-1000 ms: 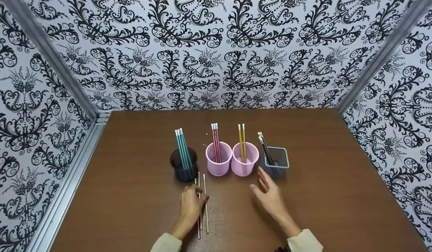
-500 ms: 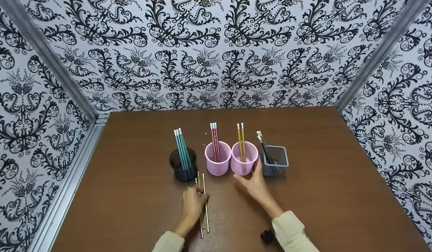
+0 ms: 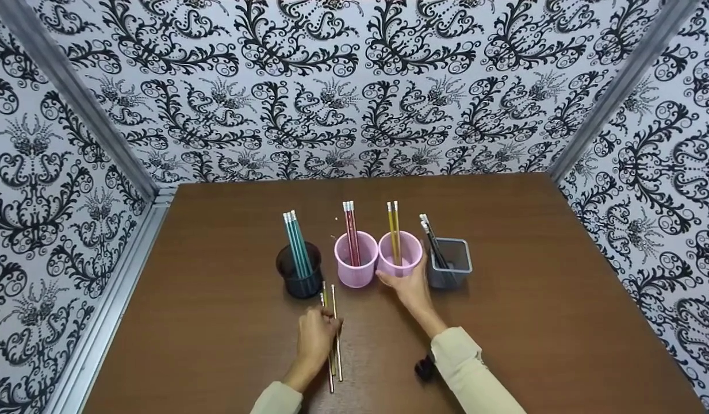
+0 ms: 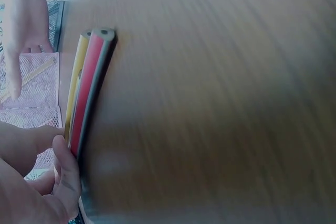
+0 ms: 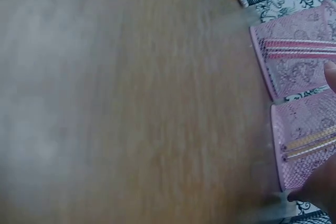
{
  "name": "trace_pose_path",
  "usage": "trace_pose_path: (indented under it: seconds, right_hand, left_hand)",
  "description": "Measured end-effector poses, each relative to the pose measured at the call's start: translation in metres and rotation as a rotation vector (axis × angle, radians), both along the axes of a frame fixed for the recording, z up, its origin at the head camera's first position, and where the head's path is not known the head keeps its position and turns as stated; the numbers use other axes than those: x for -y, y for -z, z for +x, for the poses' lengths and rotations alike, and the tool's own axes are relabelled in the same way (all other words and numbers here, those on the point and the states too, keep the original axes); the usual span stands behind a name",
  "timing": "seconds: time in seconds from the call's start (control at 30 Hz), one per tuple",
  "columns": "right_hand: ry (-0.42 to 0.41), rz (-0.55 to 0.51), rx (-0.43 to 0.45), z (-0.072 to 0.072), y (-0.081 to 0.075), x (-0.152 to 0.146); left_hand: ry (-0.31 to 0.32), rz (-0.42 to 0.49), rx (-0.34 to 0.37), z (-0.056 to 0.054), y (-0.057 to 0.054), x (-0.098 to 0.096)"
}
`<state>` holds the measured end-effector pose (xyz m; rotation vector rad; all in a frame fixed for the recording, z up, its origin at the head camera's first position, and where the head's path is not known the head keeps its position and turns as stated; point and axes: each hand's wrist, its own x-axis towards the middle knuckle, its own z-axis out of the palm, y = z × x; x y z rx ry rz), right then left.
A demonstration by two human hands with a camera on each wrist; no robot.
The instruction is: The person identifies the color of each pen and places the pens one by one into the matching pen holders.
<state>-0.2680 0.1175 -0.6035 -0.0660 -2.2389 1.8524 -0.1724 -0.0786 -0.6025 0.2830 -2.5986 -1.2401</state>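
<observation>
My left hand [image 3: 317, 336] pinches a small bunch of pencils [image 3: 338, 351] on the table, in front of the black mesh cup [image 3: 301, 287]. In the left wrist view their lower ends show, with a yellow pencil [image 4: 76, 74] and a red pencil [image 4: 90, 87] beside a dark side. My right hand [image 3: 410, 290] holds the right pink mesh cup [image 3: 401, 269] from the front, thumb at its left and fingers at its right. Two yellow pencils [image 3: 395, 230] stand in that cup. Touching its left side is another pink mesh cup [image 3: 355, 276] with red pencils [image 3: 352, 230].
Teal pencils [image 3: 297, 244] lean in the black cup. On the right, a grey square mesh holder [image 3: 459, 256] contains black pencils [image 3: 435, 244]. A small black object [image 3: 424, 369] is beside the right sleeve. Patterned walls [image 3: 354, 86] enclose the wooden table [image 3: 532, 322].
My right hand has moved left from in front of the square holder and now holds the right pink cup. The left hand stays at the pencils, almost still.
</observation>
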Motion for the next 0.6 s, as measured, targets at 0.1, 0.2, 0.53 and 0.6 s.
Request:
trace_pose_path:
  seconds: [0.1, 0.2, 0.53, 0.6]
  right_hand:
    - [0.025, -0.015, -0.022, -0.006, 0.004, 0.000]
    - [0.046, -0.033, -0.030, -0.009, 0.007, 0.000]
    - [0.031, -0.132, -0.023, -0.013, 0.008, 0.001]
    - [0.018, -0.152, -0.030, -0.011, 0.003, 0.002]
  left_hand:
    - [-0.008, 0.015, 0.015, -0.001, 0.000, -0.001]
    - [-0.005, 0.020, 0.022, -0.002, 0.001, -0.002]
    - [-0.032, 0.038, 0.017, -0.001, 0.001, -0.002]
    - [-0.049, 0.048, 0.022, -0.001, 0.000, -0.002]
